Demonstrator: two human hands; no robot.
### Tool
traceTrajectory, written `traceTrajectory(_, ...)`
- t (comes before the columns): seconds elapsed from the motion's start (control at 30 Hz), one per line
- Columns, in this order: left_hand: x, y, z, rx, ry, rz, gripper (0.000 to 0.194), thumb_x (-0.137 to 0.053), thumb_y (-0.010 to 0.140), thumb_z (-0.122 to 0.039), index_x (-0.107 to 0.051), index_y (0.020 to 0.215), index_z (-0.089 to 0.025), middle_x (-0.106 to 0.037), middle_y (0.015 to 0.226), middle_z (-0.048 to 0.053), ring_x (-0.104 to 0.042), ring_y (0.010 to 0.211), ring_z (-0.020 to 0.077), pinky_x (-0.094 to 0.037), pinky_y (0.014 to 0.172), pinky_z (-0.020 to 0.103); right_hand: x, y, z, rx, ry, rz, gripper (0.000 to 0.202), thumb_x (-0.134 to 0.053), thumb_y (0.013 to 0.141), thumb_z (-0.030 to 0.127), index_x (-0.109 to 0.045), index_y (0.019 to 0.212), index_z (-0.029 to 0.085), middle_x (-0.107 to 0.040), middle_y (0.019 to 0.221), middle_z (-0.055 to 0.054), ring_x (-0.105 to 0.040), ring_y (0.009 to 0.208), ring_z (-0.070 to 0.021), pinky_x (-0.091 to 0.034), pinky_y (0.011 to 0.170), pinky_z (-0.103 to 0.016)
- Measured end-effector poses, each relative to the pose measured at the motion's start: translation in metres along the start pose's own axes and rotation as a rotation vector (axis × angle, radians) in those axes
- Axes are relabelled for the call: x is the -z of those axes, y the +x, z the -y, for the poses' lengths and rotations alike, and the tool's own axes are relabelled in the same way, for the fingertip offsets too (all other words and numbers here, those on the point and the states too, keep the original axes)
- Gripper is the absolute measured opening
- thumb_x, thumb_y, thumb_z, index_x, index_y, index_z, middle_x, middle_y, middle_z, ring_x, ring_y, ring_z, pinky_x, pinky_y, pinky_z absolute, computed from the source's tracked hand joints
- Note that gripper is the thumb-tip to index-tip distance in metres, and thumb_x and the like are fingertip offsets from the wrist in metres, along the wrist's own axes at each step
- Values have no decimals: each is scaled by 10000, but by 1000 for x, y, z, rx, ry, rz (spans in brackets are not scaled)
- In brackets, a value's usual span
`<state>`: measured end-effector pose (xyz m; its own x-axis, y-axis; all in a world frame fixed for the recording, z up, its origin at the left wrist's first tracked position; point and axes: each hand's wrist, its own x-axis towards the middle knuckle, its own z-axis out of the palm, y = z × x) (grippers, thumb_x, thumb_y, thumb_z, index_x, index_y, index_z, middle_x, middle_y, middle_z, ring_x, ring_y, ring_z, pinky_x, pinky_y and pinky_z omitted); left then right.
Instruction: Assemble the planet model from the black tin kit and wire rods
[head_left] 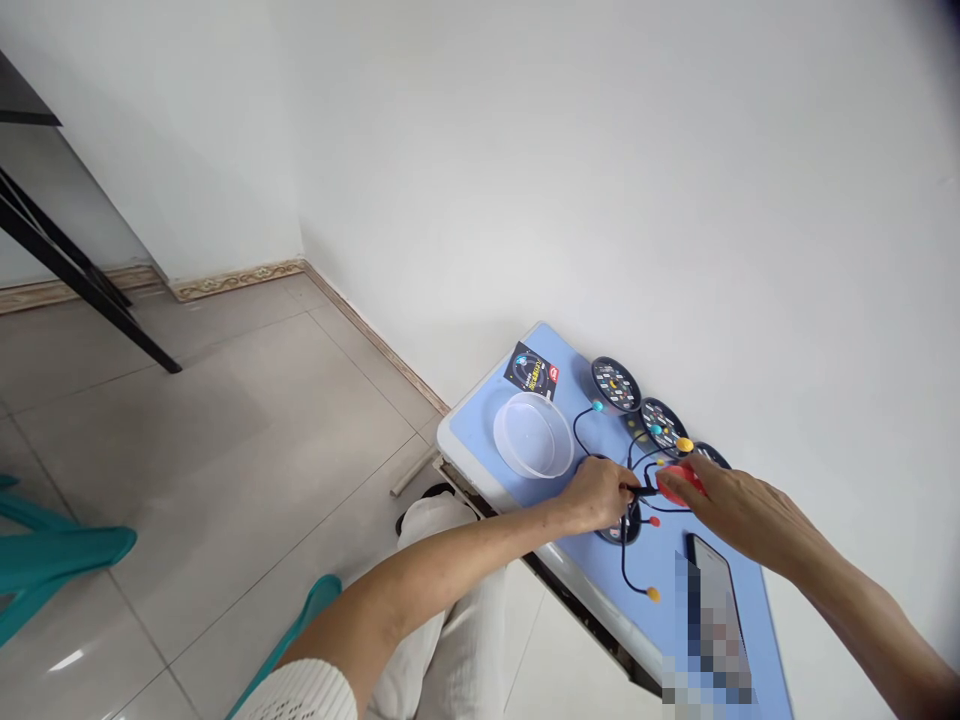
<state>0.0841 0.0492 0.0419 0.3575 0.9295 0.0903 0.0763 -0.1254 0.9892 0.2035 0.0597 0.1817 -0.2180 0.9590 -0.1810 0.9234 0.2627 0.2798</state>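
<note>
Largest, a white wall [600, 170] across the back, above a grey tiled floor [225, 430] edged with patterned skirting [247, 280]. Against the wall, a pale-blue table [480, 425] with a white rim. At the left edge, dark furniture [82, 265] on black legs and teal plastic furniture [60, 555]. Over the table, the left hand [600, 493] with fingers pinched on a black stem [641, 491], and the right hand [727, 495] closed around a red piece [679, 487]. Stem and red piece meeting between the hands, above the tabletop. Near the right forearm, a dark-framed phone [724, 595], screen partly pixelated and unreadable. Left of the left hand, a round translucent tub [532, 437]. Along the wall, three round dark cases [615, 383], faces dotted with white labels too small to read; a fourth case [621, 528] partly under the left hand. Just beside the tub, a black card [527, 370] with yellow lettering and white marks on a red patch, wording illegible. Smallest, turquoise, yellow, orange and red balls [653, 594] on thin black wires [624, 560].
</note>
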Motion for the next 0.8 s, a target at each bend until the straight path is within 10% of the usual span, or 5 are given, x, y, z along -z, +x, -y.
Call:
traceTrajectory(0.33,1,-1,-2,14,1,-6,336,-459,834,-96,-737,1012,-154,-696,776,14,-615,594,111,-483,657,210,1,-5,-5,83,-9,109,285,-321,906,498,-449,967,251,-626,596,-19,-602,533,-262,-375,526,-319)
traceTrajectory(0.8,3,-2,-3,22,-17,3,323,-476,846,-100,-733,1034,-152,-701,804,28,-633,635,127,-485,685,227,-2,1,-3,41,-63,76,288,-336,910,497,-463,786,269,-618,601,-18,-642,585,-280,-381,522,-319)
